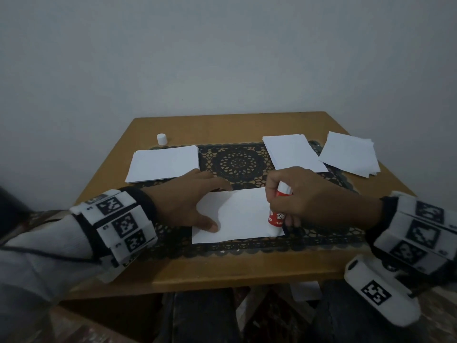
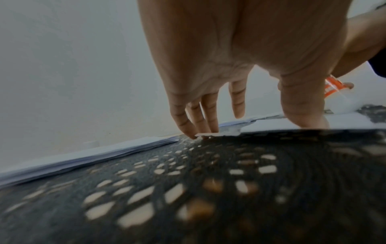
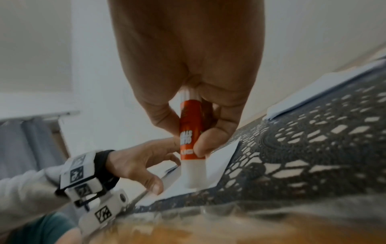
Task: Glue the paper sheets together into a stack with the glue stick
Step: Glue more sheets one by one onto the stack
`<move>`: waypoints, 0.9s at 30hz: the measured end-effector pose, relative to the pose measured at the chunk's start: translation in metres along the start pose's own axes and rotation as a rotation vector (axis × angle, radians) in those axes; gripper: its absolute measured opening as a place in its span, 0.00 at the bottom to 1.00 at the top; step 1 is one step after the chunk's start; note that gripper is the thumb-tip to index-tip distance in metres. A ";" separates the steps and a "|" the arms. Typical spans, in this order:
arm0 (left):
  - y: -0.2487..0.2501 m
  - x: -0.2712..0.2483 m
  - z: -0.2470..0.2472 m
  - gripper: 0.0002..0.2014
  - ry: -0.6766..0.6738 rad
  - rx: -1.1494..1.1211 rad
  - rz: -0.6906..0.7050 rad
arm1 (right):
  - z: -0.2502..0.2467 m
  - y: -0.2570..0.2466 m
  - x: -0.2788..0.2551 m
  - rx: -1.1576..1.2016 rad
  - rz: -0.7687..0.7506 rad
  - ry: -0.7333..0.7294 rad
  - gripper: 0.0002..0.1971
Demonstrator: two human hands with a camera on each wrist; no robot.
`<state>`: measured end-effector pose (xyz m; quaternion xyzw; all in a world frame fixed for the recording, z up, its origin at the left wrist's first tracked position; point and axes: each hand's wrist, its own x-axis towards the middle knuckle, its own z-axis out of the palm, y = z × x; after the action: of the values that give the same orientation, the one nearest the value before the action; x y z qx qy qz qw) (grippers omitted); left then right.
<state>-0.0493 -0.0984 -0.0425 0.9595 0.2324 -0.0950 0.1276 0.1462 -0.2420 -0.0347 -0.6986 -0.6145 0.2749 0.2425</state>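
- One glue stick (image 1: 279,211), red label, white ends: gripped upright in my right hand (image 1: 319,198), fingers curled round the barrel, its lower white end touching the near right corner of the sheet.
- One sheet of paper (image 1: 241,216), white: lay flat on the mat at the near middle of the surface (image 1: 217,273), under both hands.
- My left hand (image 1: 184,203): fingers straight and spread, holding nothing, thumb and fingertips pressing the sheet's left part flat.
- Three stacks of white paper: one stack at far left (image 1: 163,163), one stack right of centre (image 1: 293,152), one fanned stack at far right (image 1: 350,154). Sheets per stack could not be counted.
- One white cap (image 1: 161,139): stood alone on the bare wood beyond the left stack, well apart from the stick.
- One black lace mat (image 1: 237,162): spread across the surface, beneath the sheet and partly beneath the stacks.
- Two wrist bands with printed black-and-white markers, one on each of my wrists.
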 end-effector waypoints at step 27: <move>0.022 0.045 -0.022 0.29 -0.167 -0.042 -0.032 | -0.027 0.003 -0.002 0.383 -0.039 0.209 0.06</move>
<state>0.0026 -0.0919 -0.0281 0.9415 0.2384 -0.1716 0.1651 0.1668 -0.2442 -0.0175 -0.6525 -0.5360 0.3078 0.4384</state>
